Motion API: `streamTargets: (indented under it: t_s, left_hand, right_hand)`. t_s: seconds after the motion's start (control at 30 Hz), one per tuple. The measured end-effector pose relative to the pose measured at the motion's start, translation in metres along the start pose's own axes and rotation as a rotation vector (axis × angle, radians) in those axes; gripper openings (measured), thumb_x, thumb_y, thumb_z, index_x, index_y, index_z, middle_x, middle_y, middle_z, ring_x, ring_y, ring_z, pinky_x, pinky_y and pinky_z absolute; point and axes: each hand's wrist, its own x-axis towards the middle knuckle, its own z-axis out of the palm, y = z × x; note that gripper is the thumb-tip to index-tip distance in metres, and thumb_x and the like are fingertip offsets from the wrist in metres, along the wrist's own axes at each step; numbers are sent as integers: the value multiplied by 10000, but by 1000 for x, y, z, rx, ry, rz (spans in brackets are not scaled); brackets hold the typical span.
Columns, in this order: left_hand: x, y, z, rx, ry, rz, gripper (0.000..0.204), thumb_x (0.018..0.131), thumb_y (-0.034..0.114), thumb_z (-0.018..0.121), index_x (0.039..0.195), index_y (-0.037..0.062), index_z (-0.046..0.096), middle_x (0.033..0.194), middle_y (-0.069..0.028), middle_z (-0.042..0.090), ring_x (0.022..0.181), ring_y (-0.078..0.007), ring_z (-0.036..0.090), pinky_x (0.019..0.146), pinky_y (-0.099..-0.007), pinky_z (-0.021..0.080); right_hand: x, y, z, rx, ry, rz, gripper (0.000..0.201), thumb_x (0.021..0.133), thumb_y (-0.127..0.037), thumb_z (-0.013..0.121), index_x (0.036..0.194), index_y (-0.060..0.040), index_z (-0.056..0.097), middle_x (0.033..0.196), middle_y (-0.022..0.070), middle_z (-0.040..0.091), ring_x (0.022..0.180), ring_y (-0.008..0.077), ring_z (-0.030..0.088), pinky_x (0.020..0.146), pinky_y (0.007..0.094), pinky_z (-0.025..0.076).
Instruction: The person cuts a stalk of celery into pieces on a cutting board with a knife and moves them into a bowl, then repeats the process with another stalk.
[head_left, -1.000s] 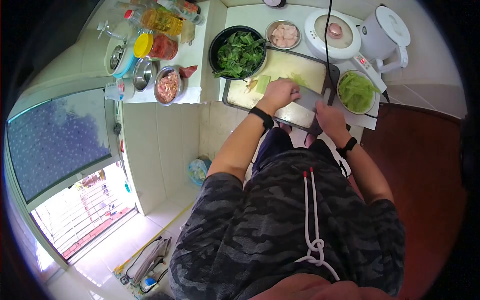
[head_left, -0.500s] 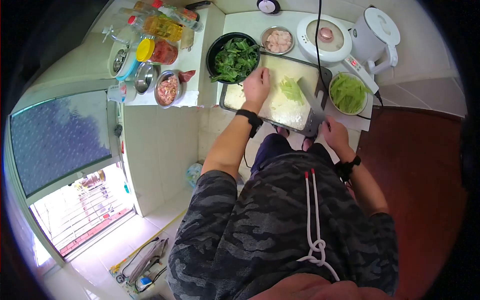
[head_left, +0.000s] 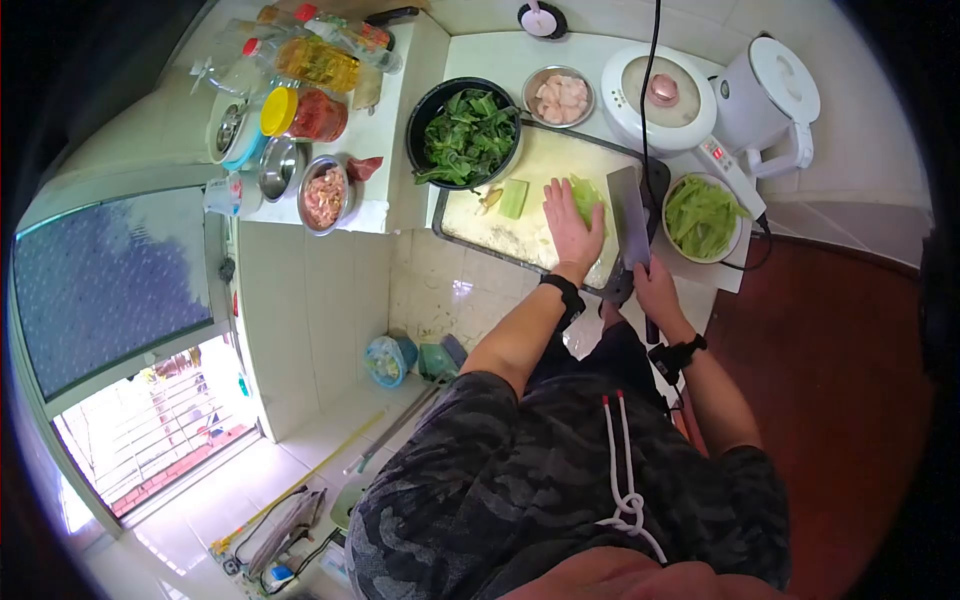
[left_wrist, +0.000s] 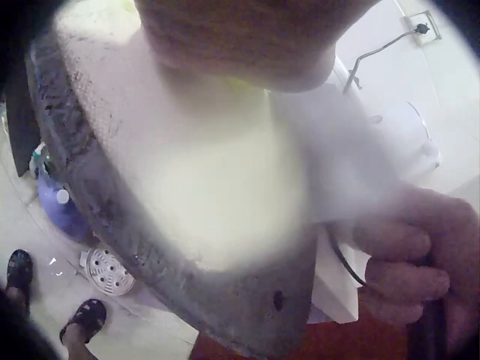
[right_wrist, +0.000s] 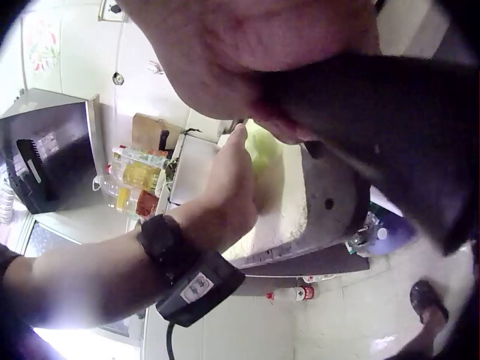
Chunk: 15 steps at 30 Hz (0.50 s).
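My left hand [head_left: 573, 225] lies with straight fingers against a small heap of pale green vegetable slices [head_left: 588, 200] on the cutting board [head_left: 480, 222]. In my right hand [head_left: 655, 288] is the handle of a cleaver, held at the board's right edge. The broad cleaver blade [head_left: 628, 210] points away from me, just right of the slices. A flat green stem piece [head_left: 513, 198] lies left of my left hand, beside some small brownish bits [head_left: 488, 200]. In the left wrist view the blade [left_wrist: 337, 142] is blurred, and curled right fingers [left_wrist: 405, 281] show.
A black pot of leafy greens [head_left: 465, 140] overlaps the board's back left corner. Behind the board stand a bowl of pale meat [head_left: 560, 97] and a white lidded cooker [head_left: 658, 115]. A bowl of green slices [head_left: 703, 218] and a white kettle [head_left: 770, 100] are at the right.
My left hand went from the slices to the board's left side near the pot, then back right onto the slices. The stem piece shows again. The cleaver stays in my right hand.
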Motion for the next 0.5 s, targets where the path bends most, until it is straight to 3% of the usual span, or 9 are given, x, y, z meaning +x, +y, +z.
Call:
streamTargets:
  t_s: [0.07, 0.1, 0.2, 0.33, 0.4, 0.5]
  left_hand:
    - [0, 3, 0, -30, -13, 10, 745, 894, 305, 599, 1445, -65, 262, 1503, -297, 244, 1425, -444, 165, 1168, -514, 132]
    - [0, 2, -1, -35, -15, 13, 744, 892, 301, 606, 1449, -55, 264, 1506, -294, 241, 1427, -441, 162, 1168, -514, 132]
    - [-3, 0, -2, -37, -15, 20, 738, 888, 291, 616, 1451, -41, 273, 1511, -289, 235, 1427, -442, 165, 1166, -517, 137]
    - [0, 2, 1, -48, 8, 79, 721, 882, 282, 624, 1439, -40, 299, 1514, -283, 233, 1416, -457, 186, 1159, -524, 158]
    - [0, 3, 1, -82, 19, 91, 690, 886, 258, 614, 1431, -40, 315, 1506, -287, 246, 1405, -465, 205, 1152, -528, 171]
    - [2, -5, -2, -167, 44, 120, 594, 892, 184, 591, 1399, -35, 376, 1480, -289, 294, 1373, -469, 264, 1135, -519, 217]
  right_hand:
    - [2, 0, -6, 27, -77, 106, 244, 921, -182, 510, 1026, 28, 575, 805, 201, 631, 735, 361, 620, 688, 423, 478]
    - [2, -8, -13, 22, -76, 112, 244, 921, -182, 510, 1026, 28, 575, 805, 201, 631, 735, 361, 620, 688, 423, 478]
    - [2, -25, -32, 124, -193, 242, 208, 934, -181, 515, 949, 21, 562, 717, 63, 581, 616, 149, 543, 588, 322, 447]
    - [-15, -28, -21, 114, -195, 297, 190, 938, -173, 523, 977, 9, 559, 696, 33, 553, 599, 134, 522, 566, 306, 439]
    - [-21, -37, -11, 236, -305, 384, 165, 945, -156, 527, 995, -2, 554, 705, 20, 547, 609, 122, 525, 561, 296, 442]
    - [-24, -43, 21, 386, -298, 312, 136, 949, -140, 527, 987, -13, 557, 709, 13, 540, 567, 102, 503, 513, 280, 424]
